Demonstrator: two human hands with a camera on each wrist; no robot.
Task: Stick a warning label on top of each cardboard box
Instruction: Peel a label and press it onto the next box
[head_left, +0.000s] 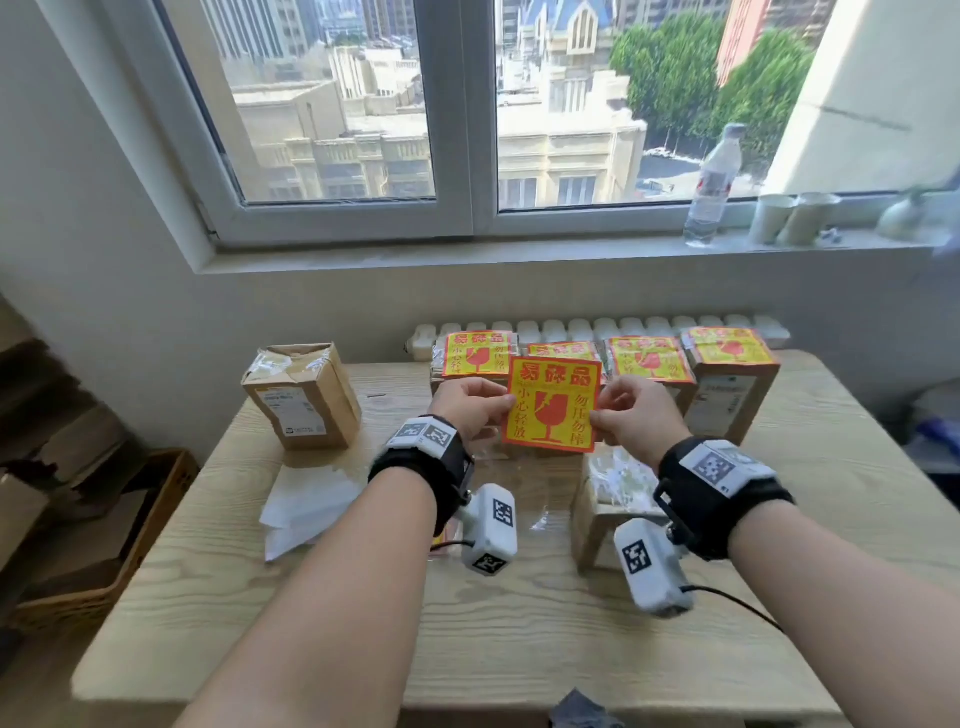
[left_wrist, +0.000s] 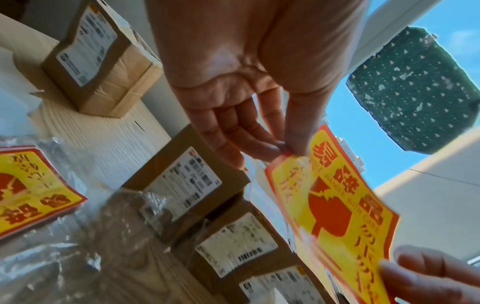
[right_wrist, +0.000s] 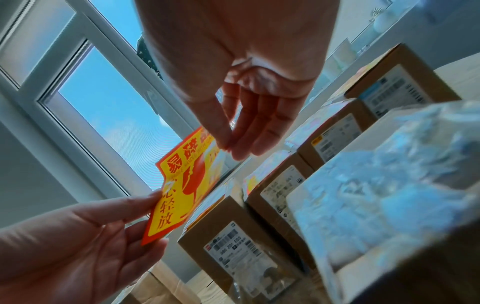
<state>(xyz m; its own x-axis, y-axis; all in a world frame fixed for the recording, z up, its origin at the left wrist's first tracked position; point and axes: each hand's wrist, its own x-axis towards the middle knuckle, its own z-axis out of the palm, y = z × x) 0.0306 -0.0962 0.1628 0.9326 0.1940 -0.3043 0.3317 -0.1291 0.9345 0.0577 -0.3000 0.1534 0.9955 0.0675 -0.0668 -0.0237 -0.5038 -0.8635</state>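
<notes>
A red-and-yellow warning label (head_left: 551, 402) hangs in the air above the wooden table (head_left: 519, 623), held between both hands. My left hand (head_left: 498, 408) pinches its left edge (left_wrist: 288, 151). My right hand (head_left: 607, 410) pinches its right edge (right_wrist: 230, 145). Several cardboard boxes in the back row (head_left: 730, 364) carry labels on top. A bare box (head_left: 304, 395) stands at the far left. Another box (head_left: 605, 501) with crumpled clear tape on top sits under my right wrist. A bagged stack of labels (left_wrist: 31, 191) lies near my left wrist.
White backing sheets (head_left: 306, 504) lie on the table's left part. A wicker basket (head_left: 109, 551) stands on the floor to the left. On the window sill are a water bottle (head_left: 714, 187) and paper cups (head_left: 795, 218). A radiator (head_left: 597, 330) runs behind the boxes.
</notes>
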